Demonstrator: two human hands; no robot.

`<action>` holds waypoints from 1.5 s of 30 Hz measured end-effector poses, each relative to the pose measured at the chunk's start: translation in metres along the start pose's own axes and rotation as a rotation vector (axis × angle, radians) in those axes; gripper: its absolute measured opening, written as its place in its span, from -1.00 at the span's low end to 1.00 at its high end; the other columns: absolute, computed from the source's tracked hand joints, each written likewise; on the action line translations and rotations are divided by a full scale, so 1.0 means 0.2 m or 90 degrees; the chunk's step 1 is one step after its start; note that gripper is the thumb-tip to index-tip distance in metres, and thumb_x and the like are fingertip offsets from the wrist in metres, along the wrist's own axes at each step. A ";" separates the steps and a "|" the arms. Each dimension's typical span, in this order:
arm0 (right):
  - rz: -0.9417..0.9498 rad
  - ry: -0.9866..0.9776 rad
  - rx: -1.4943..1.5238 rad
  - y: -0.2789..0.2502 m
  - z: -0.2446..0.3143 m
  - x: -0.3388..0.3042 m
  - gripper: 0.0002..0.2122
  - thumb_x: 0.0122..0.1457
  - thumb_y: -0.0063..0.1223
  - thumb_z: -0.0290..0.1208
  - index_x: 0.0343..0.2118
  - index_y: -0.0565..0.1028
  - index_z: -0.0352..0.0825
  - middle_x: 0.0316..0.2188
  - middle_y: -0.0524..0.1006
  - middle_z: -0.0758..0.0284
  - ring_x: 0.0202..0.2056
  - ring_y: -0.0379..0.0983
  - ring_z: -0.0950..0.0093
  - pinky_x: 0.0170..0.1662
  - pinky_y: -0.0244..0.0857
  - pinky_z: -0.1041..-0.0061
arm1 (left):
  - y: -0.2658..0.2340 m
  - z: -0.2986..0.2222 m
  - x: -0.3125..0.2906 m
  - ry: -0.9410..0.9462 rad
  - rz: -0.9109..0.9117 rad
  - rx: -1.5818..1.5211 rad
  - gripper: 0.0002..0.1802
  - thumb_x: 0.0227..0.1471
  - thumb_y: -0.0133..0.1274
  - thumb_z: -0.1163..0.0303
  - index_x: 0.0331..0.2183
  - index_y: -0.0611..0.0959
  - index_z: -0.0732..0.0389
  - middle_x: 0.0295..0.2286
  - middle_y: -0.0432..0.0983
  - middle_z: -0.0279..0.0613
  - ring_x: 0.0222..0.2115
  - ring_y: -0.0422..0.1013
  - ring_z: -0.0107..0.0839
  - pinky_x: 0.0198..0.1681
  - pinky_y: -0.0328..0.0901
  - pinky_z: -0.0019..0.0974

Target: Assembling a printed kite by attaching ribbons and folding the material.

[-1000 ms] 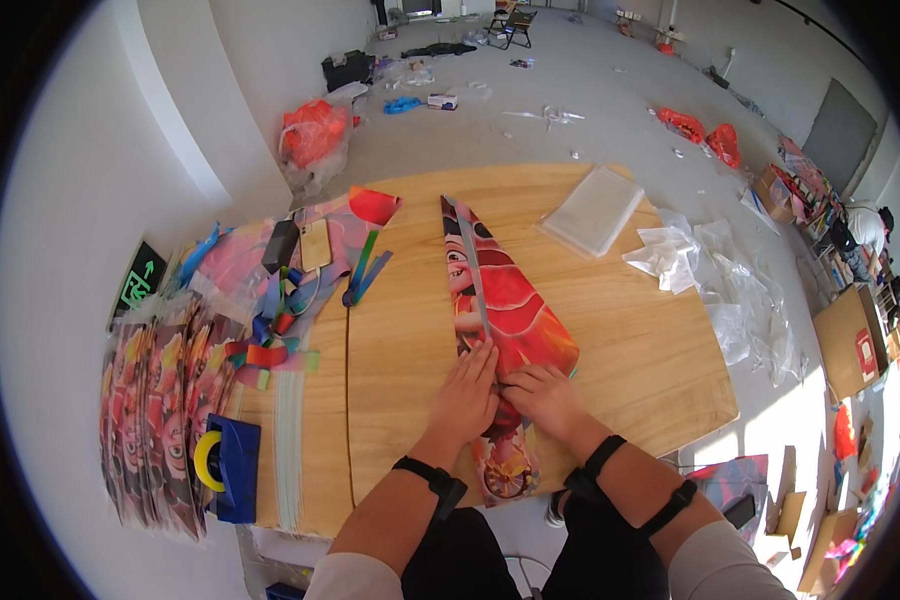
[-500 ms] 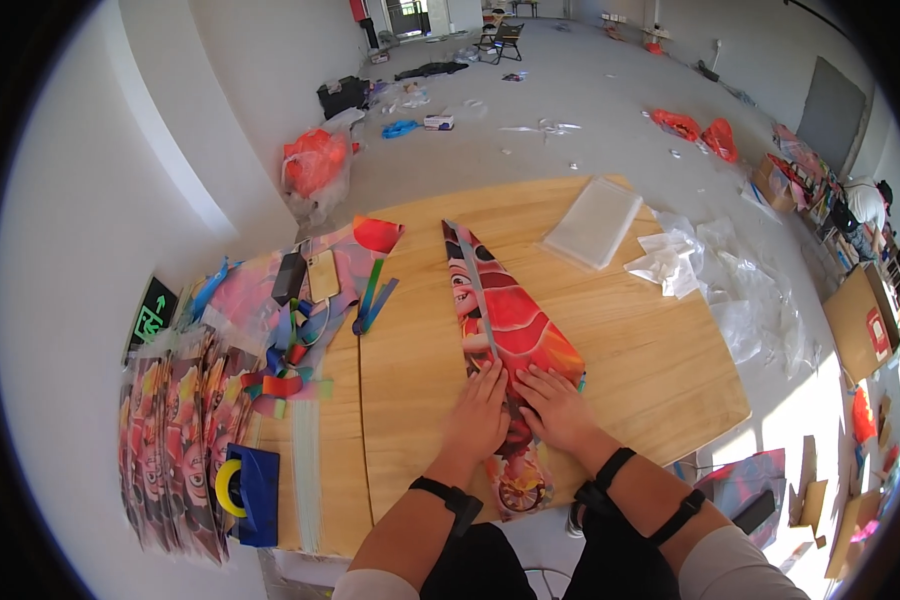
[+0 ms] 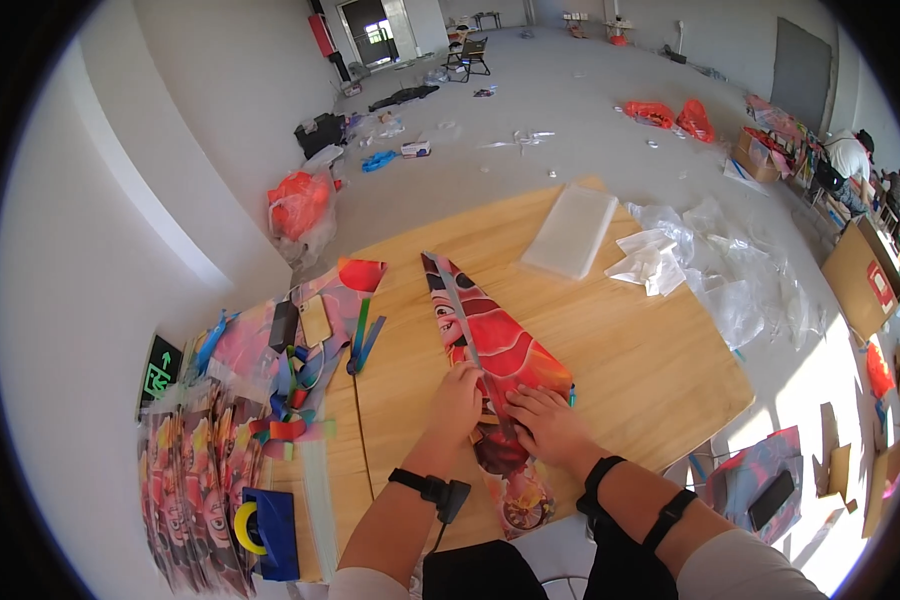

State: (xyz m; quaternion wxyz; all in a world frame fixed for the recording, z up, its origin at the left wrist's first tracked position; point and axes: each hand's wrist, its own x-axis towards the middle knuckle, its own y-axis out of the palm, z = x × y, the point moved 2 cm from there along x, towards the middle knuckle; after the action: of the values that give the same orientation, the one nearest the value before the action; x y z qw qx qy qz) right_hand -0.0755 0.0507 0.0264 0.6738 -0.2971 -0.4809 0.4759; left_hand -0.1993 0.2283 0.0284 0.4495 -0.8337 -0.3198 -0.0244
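A long triangular kite sheet [image 3: 505,340], printed in red and black with a cartoon face, lies folded on the wooden table [image 3: 660,360]. A narrow grey strip [image 3: 458,310] runs lengthwise along it. At the sheet's left edge my left hand [image 3: 457,402] is closed, thumb and fingers pinching by the grey strip; its fingertips are partly hidden. My right hand [image 3: 550,425] rests flat on the sheet, fingers stretched across its lower part. Below both hands the narrow printed end hangs toward the table's near edge.
On the left are stacked printed sheets in plastic [image 3: 195,490], a blue tape dispenser [image 3: 275,535], coloured ribbons [image 3: 285,430] and a phone [image 3: 315,320]. A translucent plastic box [image 3: 570,232] and crumpled plastic film [image 3: 650,262] lie at the far right. Another person [image 3: 850,160] bends over at the right.
My left hand has gone from lying flat on the sheet to pinching at its left edge. My right hand stays pressed down. The whole view has shifted slightly.
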 end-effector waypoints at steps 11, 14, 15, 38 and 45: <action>0.017 0.001 -0.012 0.00 0.02 0.01 -0.58 0.20 0.05 -0.32 0.13 0.47 -0.28 0.20 0.46 0.29 0.30 0.27 0.30 0.36 0.10 0.14 | 0.11 0.41 0.39 -0.059 -0.144 0.266 -0.72 0.05 0.04 0.50 -0.16 0.66 0.26 -0.01 0.47 -0.21 -0.02 0.41 -0.12 0.05 0.34 -0.09; 0.017 0.015 -0.010 0.00 0.01 0.01 -0.61 0.20 0.06 -0.34 0.11 0.50 -0.22 0.20 0.45 0.31 0.31 0.26 0.29 0.36 0.10 0.11 | 0.12 0.41 0.48 -0.092 -0.099 0.304 -0.70 0.05 0.03 0.49 -0.14 0.65 0.27 -0.01 0.48 -0.20 -0.02 0.41 -0.14 0.06 0.33 -0.08; 0.019 0.018 -0.014 -0.01 0.01 0.01 -0.61 0.20 0.06 -0.34 0.11 0.50 -0.22 0.20 0.45 0.31 0.31 0.26 0.29 0.36 0.10 0.11 | 0.13 0.44 0.50 -0.090 -0.099 0.299 -0.70 0.05 0.03 0.49 -0.14 0.65 0.27 -0.01 0.48 -0.20 -0.02 0.41 -0.14 0.06 0.33 -0.08; 0.081 0.017 0.005 0.00 0.03 0.04 -0.54 0.22 0.02 -0.32 0.20 0.42 -0.28 0.29 0.35 0.27 0.36 0.17 0.28 0.41 0.00 0.13 | 0.13 0.42 0.48 0.013 -0.172 0.223 -0.52 0.10 0.03 0.44 0.08 0.59 0.28 0.07 0.51 -0.15 -0.05 0.37 -0.03 0.13 0.28 -0.09; 0.084 0.012 0.024 -0.03 0.04 0.03 -0.53 0.21 0.04 -0.33 0.20 0.42 -0.27 0.29 0.35 0.28 0.36 0.17 0.29 0.42 -0.01 0.13 | 0.12 0.37 0.48 -0.066 -0.146 0.198 -0.48 0.18 0.00 0.39 0.17 0.49 0.24 0.07 0.52 -0.14 -0.06 0.37 -0.01 0.13 0.26 -0.05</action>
State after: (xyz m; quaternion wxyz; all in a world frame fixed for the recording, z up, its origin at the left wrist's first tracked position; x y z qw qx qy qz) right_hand -0.0796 0.0529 0.0360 0.6513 -0.3197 -0.4446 0.5253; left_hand -0.1284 0.3248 -0.0014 0.5504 -0.7124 -0.4351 0.0172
